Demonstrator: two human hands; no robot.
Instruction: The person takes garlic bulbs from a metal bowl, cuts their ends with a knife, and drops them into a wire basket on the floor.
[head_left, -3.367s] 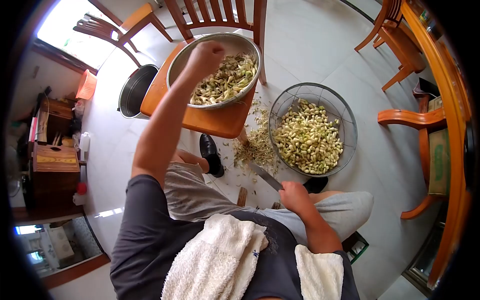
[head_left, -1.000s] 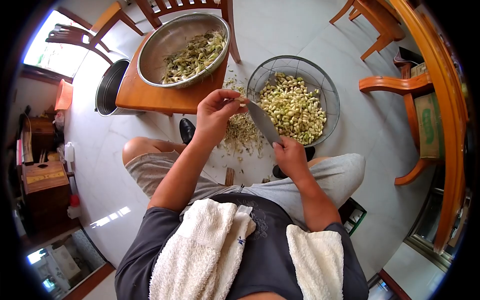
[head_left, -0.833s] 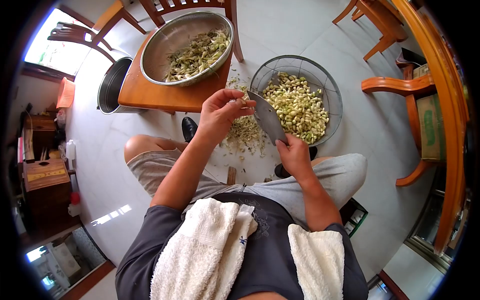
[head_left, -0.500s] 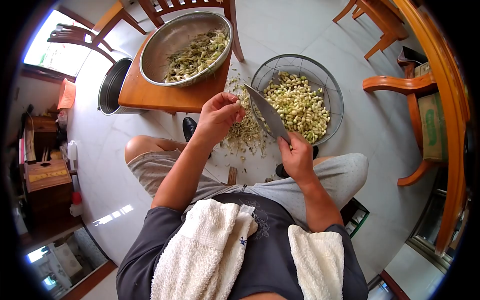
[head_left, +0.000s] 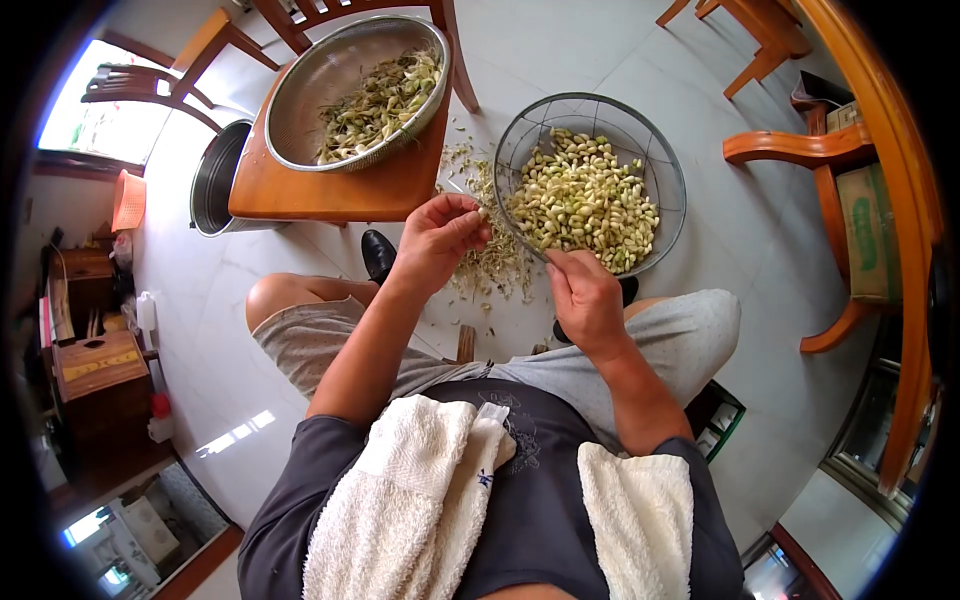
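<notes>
My left hand (head_left: 438, 240) is closed in a pinch, with a small pale bulb (head_left: 484, 213) at its fingertips. To its right, my right hand (head_left: 588, 303) is wrapped round the knife; the blade (head_left: 524, 244) shows only as a thin edge pointing up and left. Just beyond my right hand, a round wire basket (head_left: 677, 200) on the floor holds many trimmed pale bulbs (head_left: 590, 200). A metal colander (head_left: 290, 130) with untrimmed, stringy bulbs (head_left: 385, 105) rests on a wooden chair (head_left: 320, 197). Dry trimmings (head_left: 497, 270) lie scattered on the floor below my hands.
A dark metal bucket (head_left: 215, 180) stands left of the chair. An orange plastic basket (head_left: 129, 200) is farther left. Wooden furniture with a cardboard box (head_left: 870, 235) lines the right side. Towels (head_left: 400, 490) hang over my shoulders, and my knees are spread either side.
From my earlier reach over the colander, my left hand has come back in front of me. Lately the knife has turned from showing its flat side to edge-on, and the view has shifted slightly.
</notes>
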